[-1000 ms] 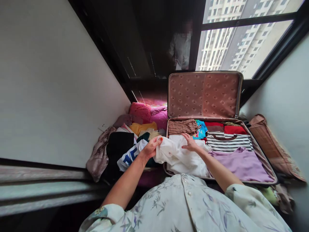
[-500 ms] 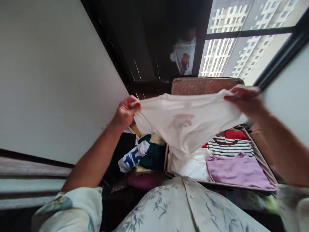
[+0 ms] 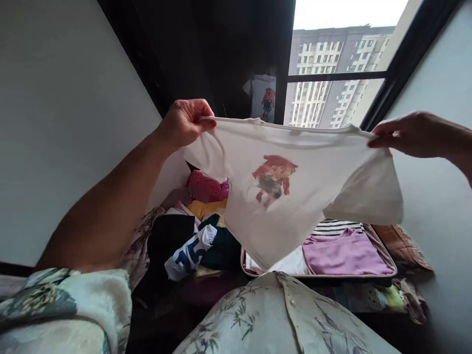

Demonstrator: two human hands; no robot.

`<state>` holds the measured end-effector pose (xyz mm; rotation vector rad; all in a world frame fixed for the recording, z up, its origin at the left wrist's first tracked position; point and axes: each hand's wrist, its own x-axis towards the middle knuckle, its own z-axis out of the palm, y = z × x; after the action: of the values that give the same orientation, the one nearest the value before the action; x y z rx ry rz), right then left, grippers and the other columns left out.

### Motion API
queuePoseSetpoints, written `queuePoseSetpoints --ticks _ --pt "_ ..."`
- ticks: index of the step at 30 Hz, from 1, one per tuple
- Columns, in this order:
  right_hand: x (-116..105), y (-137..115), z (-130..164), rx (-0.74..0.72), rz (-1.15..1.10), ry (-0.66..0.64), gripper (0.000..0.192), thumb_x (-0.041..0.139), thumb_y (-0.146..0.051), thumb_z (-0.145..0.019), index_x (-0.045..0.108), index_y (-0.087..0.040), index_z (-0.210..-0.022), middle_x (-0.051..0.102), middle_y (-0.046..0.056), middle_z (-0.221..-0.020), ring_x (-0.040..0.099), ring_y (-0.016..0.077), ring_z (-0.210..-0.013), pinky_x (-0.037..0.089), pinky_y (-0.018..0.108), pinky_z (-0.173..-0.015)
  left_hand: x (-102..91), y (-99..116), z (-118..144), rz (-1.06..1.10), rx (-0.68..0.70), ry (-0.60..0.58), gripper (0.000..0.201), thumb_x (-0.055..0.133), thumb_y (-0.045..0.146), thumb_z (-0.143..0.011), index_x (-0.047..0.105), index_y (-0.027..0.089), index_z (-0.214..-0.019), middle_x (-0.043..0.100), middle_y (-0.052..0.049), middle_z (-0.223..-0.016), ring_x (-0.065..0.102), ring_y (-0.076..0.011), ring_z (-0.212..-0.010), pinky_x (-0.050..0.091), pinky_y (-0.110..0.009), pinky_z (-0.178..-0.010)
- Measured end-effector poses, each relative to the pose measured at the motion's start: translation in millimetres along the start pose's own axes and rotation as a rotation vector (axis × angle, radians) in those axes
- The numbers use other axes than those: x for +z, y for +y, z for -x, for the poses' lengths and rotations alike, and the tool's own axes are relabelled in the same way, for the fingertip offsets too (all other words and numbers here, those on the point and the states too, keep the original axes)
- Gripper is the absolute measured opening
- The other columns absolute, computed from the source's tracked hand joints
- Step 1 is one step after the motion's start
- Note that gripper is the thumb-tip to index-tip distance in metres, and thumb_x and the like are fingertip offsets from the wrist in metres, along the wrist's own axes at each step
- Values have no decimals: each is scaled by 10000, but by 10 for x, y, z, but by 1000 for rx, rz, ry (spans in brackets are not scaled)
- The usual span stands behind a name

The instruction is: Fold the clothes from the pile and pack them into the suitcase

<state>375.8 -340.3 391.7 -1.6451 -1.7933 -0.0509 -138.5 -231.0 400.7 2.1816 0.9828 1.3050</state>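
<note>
Left hand [image 3: 186,120] is pinching one top corner of a white t-shirt [image 3: 295,196] in curled fingers; right hand [image 3: 409,132] is gripping the other corner with fingertips pressed together. Both arms are reaching up and wide, stretching it flat above the open suitcase [image 3: 383,265]. The shirt's hiding most of the case; only a purple top [image 3: 342,253] and stripes are peeking out.

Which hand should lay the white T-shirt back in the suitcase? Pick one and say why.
Right, probably. The right hand pinches the T-shirt at the shoulder above the suitcase. The left hand grips the other shoulder over the clothes pile beside it.
</note>
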Motion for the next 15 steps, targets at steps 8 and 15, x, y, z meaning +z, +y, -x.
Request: queuePoseSetpoints --ticks 8,15 --pt "66 31 46 85 293 -142 267 869 -435 -728 753 -195 -732 561 -34 -524 457 63 -516 344 284 -576 236 180 1 -259 -199 -13 172 772 -7 -738 696 139 -688 570 41 -570 411 -93 -616 335 -242 -617" --pt "110 -74 93 395 -157 -156 159 817 -263 -743 760 -129 -808 563 -8 -500 444 41 -456 279 254 -478 507 -185 90 244 -370 -15 209 803 114 -788 607 136 -721 511 21 -630 651 -162 -695 449 -270 -670"
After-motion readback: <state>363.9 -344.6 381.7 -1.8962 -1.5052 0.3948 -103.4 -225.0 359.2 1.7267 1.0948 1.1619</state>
